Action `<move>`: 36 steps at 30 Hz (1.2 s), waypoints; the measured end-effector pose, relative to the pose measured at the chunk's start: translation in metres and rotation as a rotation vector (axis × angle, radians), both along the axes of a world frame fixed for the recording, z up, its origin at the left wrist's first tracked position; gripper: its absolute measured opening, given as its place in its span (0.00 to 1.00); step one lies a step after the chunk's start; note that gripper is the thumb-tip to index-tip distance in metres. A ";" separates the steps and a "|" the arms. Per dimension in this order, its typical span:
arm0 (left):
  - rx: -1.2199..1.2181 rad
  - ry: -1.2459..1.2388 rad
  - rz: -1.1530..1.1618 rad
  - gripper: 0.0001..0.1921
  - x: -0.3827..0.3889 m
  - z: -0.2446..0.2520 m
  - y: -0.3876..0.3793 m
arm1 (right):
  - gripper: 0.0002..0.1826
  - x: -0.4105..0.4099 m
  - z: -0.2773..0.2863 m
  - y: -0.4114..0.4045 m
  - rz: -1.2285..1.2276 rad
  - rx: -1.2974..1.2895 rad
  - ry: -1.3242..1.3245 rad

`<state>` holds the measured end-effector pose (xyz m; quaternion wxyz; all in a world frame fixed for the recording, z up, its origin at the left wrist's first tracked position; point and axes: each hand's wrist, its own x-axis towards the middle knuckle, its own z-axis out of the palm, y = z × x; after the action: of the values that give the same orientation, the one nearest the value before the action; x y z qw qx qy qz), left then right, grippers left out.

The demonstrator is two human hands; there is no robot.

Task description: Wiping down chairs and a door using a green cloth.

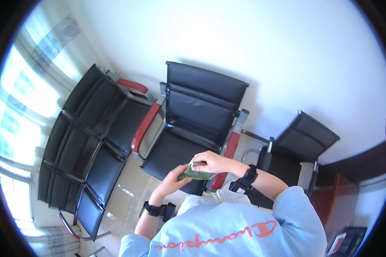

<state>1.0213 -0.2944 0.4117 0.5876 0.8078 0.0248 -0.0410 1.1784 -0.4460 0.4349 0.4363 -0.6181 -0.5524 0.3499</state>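
Observation:
In front of my chest, both hands hold a small green item (196,174) that looks soft, like cloth or a pouch. My left hand (175,180) grips its left end, with the thumb on the near side and the fingers behind. The fingers of my right hand (209,161) are bent over its upper edge, where a small pale part (194,164) shows at the fingertips. What lies beneath those fingers is hidden. Black straps with small devices circle my left wrist (152,208) and right wrist (250,175).
A black armchair (193,147) with red armrests stands right before me, its seat below my hands. A black bench of joined seats (93,141) runs along the curtained window (25,96). To the right are another black chair (286,157) and brown wooden furniture (334,192).

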 end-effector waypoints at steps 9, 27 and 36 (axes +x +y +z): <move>-0.120 0.147 0.384 0.08 0.107 -0.009 -0.068 | 0.10 0.125 -0.029 -0.021 0.128 -0.100 0.209; 1.439 0.182 0.019 0.18 0.204 0.257 -0.149 | 0.10 0.243 -0.093 -0.044 -0.064 -0.186 0.198; 1.700 -0.507 0.182 0.18 0.155 0.282 -0.198 | 0.10 0.216 -0.086 -0.087 -0.146 -0.226 0.206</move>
<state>1.1767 -0.4921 0.6936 -0.2212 0.9503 -0.0197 0.2180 1.3947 -0.5326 0.3489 0.4427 -0.6627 -0.4154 0.4384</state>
